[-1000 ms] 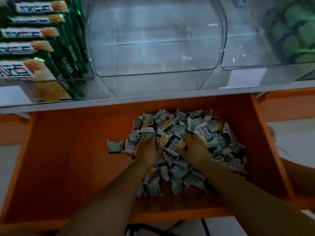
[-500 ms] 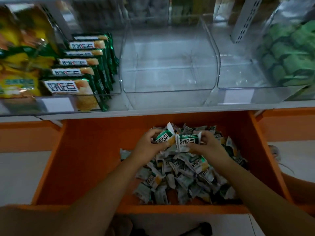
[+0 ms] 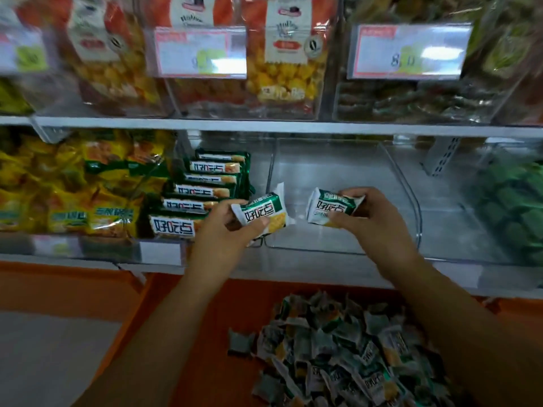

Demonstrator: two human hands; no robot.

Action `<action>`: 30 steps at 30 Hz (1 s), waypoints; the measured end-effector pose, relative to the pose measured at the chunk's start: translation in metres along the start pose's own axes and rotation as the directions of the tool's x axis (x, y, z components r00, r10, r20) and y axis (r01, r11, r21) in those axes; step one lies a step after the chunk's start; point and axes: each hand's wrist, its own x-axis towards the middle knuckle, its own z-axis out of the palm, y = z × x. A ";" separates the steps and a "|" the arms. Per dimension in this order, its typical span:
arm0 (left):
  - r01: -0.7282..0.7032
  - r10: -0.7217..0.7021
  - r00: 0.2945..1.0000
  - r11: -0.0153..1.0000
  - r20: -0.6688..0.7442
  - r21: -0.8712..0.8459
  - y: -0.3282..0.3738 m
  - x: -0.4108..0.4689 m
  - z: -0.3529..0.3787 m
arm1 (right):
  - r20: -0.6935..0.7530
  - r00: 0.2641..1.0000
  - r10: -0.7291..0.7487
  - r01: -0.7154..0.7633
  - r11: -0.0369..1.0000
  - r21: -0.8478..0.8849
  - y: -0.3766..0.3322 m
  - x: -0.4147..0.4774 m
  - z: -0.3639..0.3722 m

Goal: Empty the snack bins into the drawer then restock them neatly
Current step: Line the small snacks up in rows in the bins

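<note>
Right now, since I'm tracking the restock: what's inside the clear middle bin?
Nothing shows inside the clear bin: bare floor and walls. The left hand, gripping one packet, and right hand, gripping another packet, cover part of its front.

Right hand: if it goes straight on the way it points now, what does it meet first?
Most likely the empty clear bin. The right hand, gripping a snack packet, points into its opening, and nothing shows inside. The packet would probably touch the bin's far wall first, though depth is unclear.
</note>
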 end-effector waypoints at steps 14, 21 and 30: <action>0.041 -0.038 0.999 0.997 0.039 -0.067 -0.020 0.061 -0.032 | 0.000 0.998 0.068 -0.059 0.864 -0.500 0.085 0.186 0.083; 0.018 -0.011 0.998 0.992 0.059 -0.124 -0.025 0.058 -0.038 | -0.003 0.995 -0.098 0.077 0.795 -0.601 0.097 0.205 0.098; -0.024 0.033 0.997 0.993 0.074 -0.119 -0.019 0.059 -0.032 | -0.017 0.997 -0.073 0.050 0.812 -0.581 0.094 0.204 0.101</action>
